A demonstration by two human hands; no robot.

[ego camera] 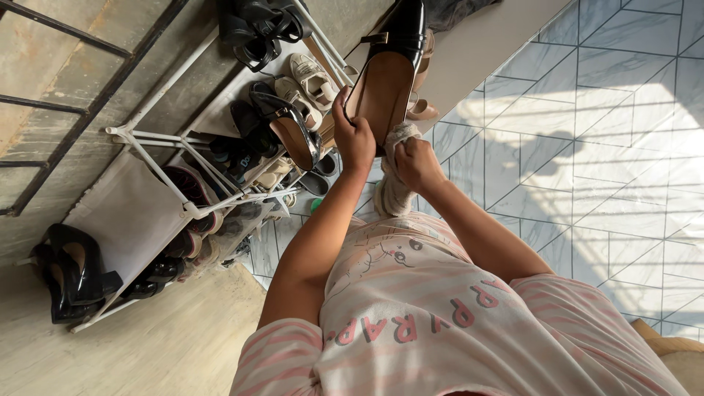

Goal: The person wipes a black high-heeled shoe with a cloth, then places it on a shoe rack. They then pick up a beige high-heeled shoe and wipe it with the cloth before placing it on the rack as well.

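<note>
Pink striped shirt (440, 323) in foreground; left hand (355, 138) grips a black high-heeled shoe (387, 66), right hand (416, 163) closed on a pale cloth (394, 192), beside a white shoe rack (154, 165).

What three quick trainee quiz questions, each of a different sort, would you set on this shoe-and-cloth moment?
1. True or false: the left hand holds the black shoe with its tan sole facing the camera.
2. What does the right hand grip? A) a brush B) a pale cloth C) a shoelace
3. Fill in: the white rack of shoes stands on the person's ____ side.

Key: 1 true; 2 B; 3 left.
</note>
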